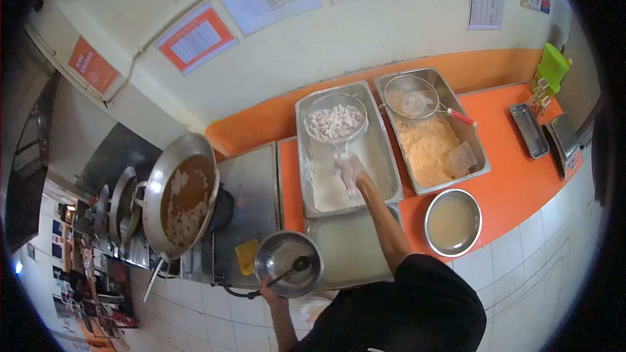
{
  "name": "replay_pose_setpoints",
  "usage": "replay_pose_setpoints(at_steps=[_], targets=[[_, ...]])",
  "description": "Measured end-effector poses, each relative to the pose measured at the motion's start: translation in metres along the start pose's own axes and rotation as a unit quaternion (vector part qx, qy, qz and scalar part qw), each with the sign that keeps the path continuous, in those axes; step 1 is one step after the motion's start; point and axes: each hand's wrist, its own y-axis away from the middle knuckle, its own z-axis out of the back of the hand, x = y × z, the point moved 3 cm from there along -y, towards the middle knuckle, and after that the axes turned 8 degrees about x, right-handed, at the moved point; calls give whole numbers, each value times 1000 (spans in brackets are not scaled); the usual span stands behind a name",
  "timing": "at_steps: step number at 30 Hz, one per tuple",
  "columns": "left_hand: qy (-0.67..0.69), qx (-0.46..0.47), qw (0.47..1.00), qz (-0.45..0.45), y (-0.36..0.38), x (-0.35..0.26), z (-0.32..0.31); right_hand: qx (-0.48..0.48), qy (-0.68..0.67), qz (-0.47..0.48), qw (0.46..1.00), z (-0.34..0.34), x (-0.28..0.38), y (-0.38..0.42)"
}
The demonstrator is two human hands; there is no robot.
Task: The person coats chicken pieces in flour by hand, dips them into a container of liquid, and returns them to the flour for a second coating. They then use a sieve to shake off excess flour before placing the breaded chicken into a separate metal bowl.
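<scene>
My right hand (351, 175), coated in white flour, is closed at the handle end of a wire strainer (345, 141). Floured pieces (334, 122) fill the strainer, which sits over a deep steel tray (306, 186) of white flour. Down at the lower left, my left hand (274, 298) grips the rim of a metal bowl (266, 255). A dark-headed ladle (300, 263) leans inside this bowl, its handle running toward my left fingers. Below the flour tray lies another tray holding pale, cloudy liquid (345, 248).
Left of me stands a large wok (189, 195) of brown oil with pale foam. A yellow cloth (246, 256) lies by the bowl. To the right are an orange-powder tray (424, 150), a red-handled sieve (411, 97), a bowl of cloudy liquid (453, 223) and a scale (562, 135).
</scene>
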Motion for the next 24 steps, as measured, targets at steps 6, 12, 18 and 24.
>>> replay_pose_setpoints(at_steps=[6, 12, 18, 24], targets=[[48, 40, 998, 1, 29, -6, -57, 32, 4, -31, 999, 19, -30, -35], [61, 19, 994, -83, 33, -3, -38, -11, -185, -5, 983, 3, 42, 25], [20, -8, 999, -25, 63, -19, -53, -4, -15, -19, 1000, 6, 8, -1], [29, -42, 999, -13, 65, -6, -5, 34, 70, 31, 996, 7, -14, -31]])
